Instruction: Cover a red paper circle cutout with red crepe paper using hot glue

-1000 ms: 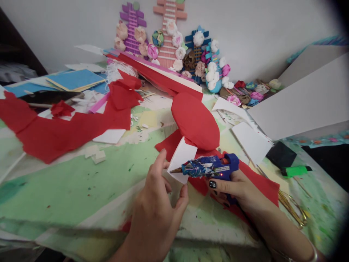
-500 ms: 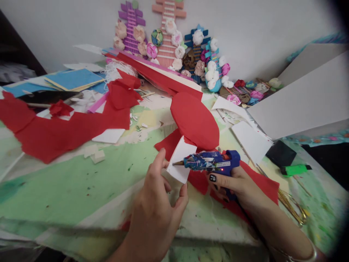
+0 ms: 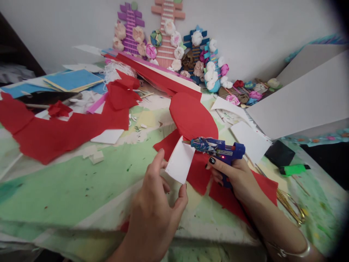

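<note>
- The left hand (image 3: 155,203) is curled, with fingertips holding the edges of a white piece (image 3: 180,160) at its near end.
- The right hand (image 3: 240,178) is wrapped around a blue glue gun (image 3: 212,146) with a little red light.
- The gun's tip is at the far end of the white piece, right by a red oval (image 3: 195,116). The white piece joins the oval, in the middle of the table.
- The table has a green and cream cloth (image 3: 109,185) with paint spots all over.
- On the left lies a big bit of red paper (image 3: 68,133), with blue sheets (image 3: 73,80) behind it and fluffy white string (image 3: 117,71) nearby.
- On the right are a white card (image 3: 251,140), a black thing (image 3: 279,153), a green marker (image 3: 294,170) and gold scissors (image 3: 291,207).
- At the back is a pale wall (image 3: 81,25). Purple, peach and blue guitar shapes (image 3: 167,40) stand by it, with puffy paper flowers (image 3: 211,75).
- Big white boards (image 3: 305,98) stand at the far right.
</note>
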`<action>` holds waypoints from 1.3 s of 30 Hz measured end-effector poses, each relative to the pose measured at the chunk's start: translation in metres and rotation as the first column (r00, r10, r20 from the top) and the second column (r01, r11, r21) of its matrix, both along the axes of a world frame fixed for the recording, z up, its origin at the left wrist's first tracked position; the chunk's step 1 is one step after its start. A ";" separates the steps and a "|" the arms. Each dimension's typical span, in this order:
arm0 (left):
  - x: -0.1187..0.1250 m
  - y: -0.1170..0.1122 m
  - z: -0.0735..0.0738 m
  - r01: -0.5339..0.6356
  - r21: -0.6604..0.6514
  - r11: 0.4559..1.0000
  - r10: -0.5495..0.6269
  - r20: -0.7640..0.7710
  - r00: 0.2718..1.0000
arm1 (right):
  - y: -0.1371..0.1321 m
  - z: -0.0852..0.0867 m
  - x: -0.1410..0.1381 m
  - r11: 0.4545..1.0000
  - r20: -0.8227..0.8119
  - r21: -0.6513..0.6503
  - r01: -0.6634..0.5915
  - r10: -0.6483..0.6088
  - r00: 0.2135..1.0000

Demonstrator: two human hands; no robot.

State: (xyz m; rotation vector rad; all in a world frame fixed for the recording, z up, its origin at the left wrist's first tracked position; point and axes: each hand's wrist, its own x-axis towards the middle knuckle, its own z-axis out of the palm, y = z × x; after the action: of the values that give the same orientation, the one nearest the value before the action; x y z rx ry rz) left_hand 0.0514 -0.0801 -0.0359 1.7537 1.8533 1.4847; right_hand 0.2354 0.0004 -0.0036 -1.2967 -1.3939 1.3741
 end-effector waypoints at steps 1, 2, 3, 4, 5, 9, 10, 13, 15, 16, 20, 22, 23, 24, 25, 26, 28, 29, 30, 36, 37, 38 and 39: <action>0.000 0.000 0.000 -0.003 -0.001 1.000 0.003 -0.003 1.000 | 0.000 0.000 0.001 1.000 0.009 -0.012 -0.003 0.003 1.000; 0.000 0.000 0.000 -0.005 0.000 1.000 0.005 -0.006 1.000 | -0.001 0.001 0.003 0.999 0.019 -0.030 -0.011 0.011 1.000; 0.000 0.000 0.000 -0.006 0.002 1.000 0.006 -0.010 1.000 | -0.003 0.002 0.005 0.998 0.029 -0.053 -0.026 0.028 0.999; 0.000 0.000 0.000 -0.006 0.004 1.000 0.006 -0.013 1.000 | -0.006 0.003 0.007 0.996 0.036 -0.078 -0.044 0.047 0.998; 0.000 0.000 0.000 -0.005 0.005 1.000 0.005 -0.015 1.000 | -0.009 0.004 0.008 0.993 0.040 -0.102 -0.062 0.067 0.997; 0.000 0.001 0.000 -0.009 0.003 1.000 0.009 -0.009 1.000 | -0.017 0.007 0.010 0.982 0.041 -0.173 -0.076 0.084 0.996; 0.000 0.001 0.000 -0.012 0.004 1.000 0.012 -0.009 1.000 | -0.017 0.007 0.010 0.983 0.044 -0.174 -0.057 0.065 0.997; 0.000 0.001 0.000 -0.017 -0.002 1.000 0.017 -0.020 1.000 | -0.010 0.005 0.006 0.990 0.025 -0.137 0.039 -0.036 0.999; 0.000 0.001 0.000 -0.019 -0.015 1.000 0.018 -0.028 0.999 | -0.006 0.003 0.005 0.989 -0.005 -0.115 0.089 -0.090 0.996; 0.000 0.001 0.001 -0.017 -0.020 1.000 0.017 -0.029 0.999 | -0.005 0.002 0.006 0.989 -0.010 -0.111 0.096 -0.098 0.995; 0.000 0.002 0.000 -0.020 -0.010 1.000 0.020 -0.031 0.999 | -0.013 0.005 0.010 0.987 0.037 -0.158 -0.002 0.008 0.999; -0.001 0.002 0.000 -0.024 -0.006 1.000 0.023 -0.034 0.999 | -0.020 0.010 0.010 0.972 0.044 -0.212 -0.096 0.107 0.993; -0.001 0.002 -0.001 -0.025 -0.006 1.000 0.025 -0.035 0.999 | -0.023 0.012 0.010 0.962 0.040 -0.238 -0.132 0.145 0.989; -0.001 0.002 -0.001 -0.026 -0.006 1.000 0.025 -0.036 0.999 | -0.025 0.015 0.009 0.956 0.037 -0.253 -0.149 0.164 0.986; -0.001 0.002 -0.001 -0.027 -0.007 1.000 0.027 -0.037 0.999 | -0.027 0.016 0.009 0.956 0.036 -0.254 -0.146 0.161 0.986; -0.001 0.002 -0.001 -0.029 -0.010 1.000 0.029 -0.036 0.999 | -0.027 0.017 0.008 0.963 0.037 -0.238 -0.125 0.138 0.990; -0.001 0.001 0.000 -0.032 -0.015 0.999 0.032 -0.031 0.999 | -0.024 0.017 0.008 0.984 0.050 -0.169 -0.057 0.066 0.997; -0.001 0.001 0.001 -0.032 -0.019 0.999 0.031 -0.029 0.999 | -0.023 0.016 0.008 0.991 0.060 -0.130 -0.024 0.032 0.998; -0.001 0.001 0.001 -0.032 -0.022 0.999 0.032 -0.028 0.999 | -0.021 0.015 0.008 0.996 0.072 -0.095 -0.001 0.008 0.997; -0.001 0.002 0.001 -0.028 -0.007 1.000 0.027 -0.034 0.999 | -0.018 0.011 0.006 0.999 0.198 0.026 -0.020 0.015 0.980; -0.001 0.002 0.001 -0.027 -0.011 1.000 0.026 -0.032 0.999 | -0.017 0.010 0.006 0.999 0.214 0.034 -0.020 0.013 0.977; -0.001 0.001 0.001 -0.025 -0.016 1.000 0.024 -0.029 0.999 | -0.017 0.010 0.006 0.999 0.226 0.038 -0.011 0.002 0.974; -0.001 0.001 0.001 -0.023 -0.022 0.999 0.023 -0.025 0.999 | -0.016 0.009 0.007 0.999 0.237 0.037 0.004 -0.013 0.971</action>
State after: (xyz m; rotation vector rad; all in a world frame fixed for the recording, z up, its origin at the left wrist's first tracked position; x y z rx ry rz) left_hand 0.0504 -0.0790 -0.0348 1.7546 1.9007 1.4514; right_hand 0.2419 -0.0157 0.0056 -1.4792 -1.5620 1.2122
